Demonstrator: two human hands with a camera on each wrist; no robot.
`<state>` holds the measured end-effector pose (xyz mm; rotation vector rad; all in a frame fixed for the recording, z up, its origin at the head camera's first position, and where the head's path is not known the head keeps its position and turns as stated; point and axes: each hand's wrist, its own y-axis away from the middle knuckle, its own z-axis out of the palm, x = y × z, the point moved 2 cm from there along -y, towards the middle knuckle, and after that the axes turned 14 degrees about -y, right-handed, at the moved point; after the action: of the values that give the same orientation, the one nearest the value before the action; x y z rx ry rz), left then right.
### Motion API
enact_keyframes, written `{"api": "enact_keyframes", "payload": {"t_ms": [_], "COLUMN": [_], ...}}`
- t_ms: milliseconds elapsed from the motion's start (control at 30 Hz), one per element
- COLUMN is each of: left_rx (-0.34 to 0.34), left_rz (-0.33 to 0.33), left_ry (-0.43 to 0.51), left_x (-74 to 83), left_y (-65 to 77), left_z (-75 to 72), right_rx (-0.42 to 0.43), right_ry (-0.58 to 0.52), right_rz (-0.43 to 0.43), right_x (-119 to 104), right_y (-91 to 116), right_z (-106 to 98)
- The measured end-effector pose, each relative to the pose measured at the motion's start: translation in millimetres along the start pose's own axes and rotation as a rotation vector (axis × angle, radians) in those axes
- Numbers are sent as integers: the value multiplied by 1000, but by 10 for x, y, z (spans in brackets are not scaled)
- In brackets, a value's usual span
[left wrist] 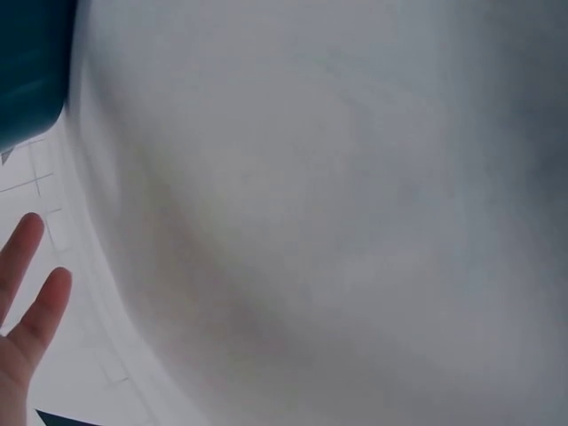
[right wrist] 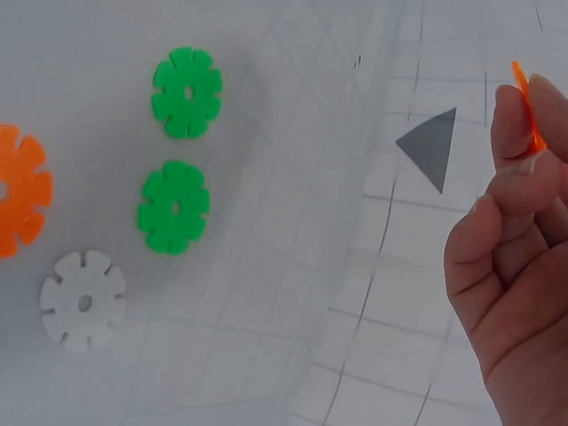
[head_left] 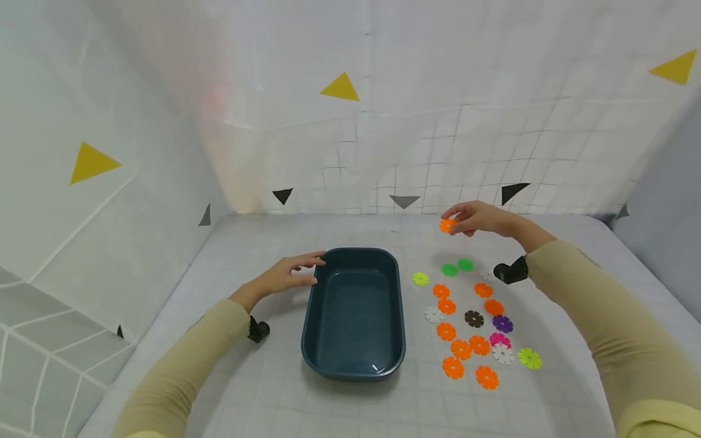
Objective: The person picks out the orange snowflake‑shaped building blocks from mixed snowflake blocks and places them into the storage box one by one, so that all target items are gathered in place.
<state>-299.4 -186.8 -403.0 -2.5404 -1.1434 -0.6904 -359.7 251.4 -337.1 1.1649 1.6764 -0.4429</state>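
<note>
My right hand (head_left: pixel 475 219) pinches an orange snowflake disc (head_left: pixel 446 225) between thumb and fingers, raised over the far part of the table. In the right wrist view the same disc shows edge-on between the fingertips. My left hand (head_left: pixel 287 274) is at the far left corner of the dark blue plastic basin (head_left: pixel 353 316), fingers extended at its rim. Only a few left fingers (left wrist: pixel 40 319) enter the left wrist view. The basin holds nothing. Two green discs (head_left: pixel 449 270) lie nearest below the right hand, with a white disc (right wrist: pixel 84 300) close by.
Right of the basin, several notched discs lie spread on the white table (head_left: pixel 252 377): orange (head_left: pixel 487 377), yellow-green (head_left: pixel 529 358), purple (head_left: pixel 502 323), brown (head_left: pixel 474 319), pink (head_left: pixel 500 340) and white. White sheeting (head_left: pixel 306 152) with coloured triangles stands behind the table.
</note>
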Motion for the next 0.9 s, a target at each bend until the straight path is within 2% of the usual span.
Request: {"api": "enact_keyframes", "payload": {"t_ms": [100, 167, 333, 567, 600, 900], "left_rx": [-22, -34, -39, -51, -48, -49], "left_rz": [5, 15, 21, 18, 19, 15], "left_ry": [23, 10, -10, 10, 9, -1], "left_x": [129, 141, -40, -65, -110, -102], "left_y": [-6, -21, -57, -7, -11, -2], "left_z": [-42, -40, 28, -2, 16, 26], "right_rx": [-16, -29, -70, -83, -87, -144], "right_ry": [3, 2, 12, 37, 40, 18], "right_rz": [0, -6, -45, -86, -94, -139], "right_x": [-31, -57, -164, -343, -366, -606], "right_y": [-23, -39, -111, -226, -244, -346], "right_z": [47, 85, 205, 378, 402, 591]}}
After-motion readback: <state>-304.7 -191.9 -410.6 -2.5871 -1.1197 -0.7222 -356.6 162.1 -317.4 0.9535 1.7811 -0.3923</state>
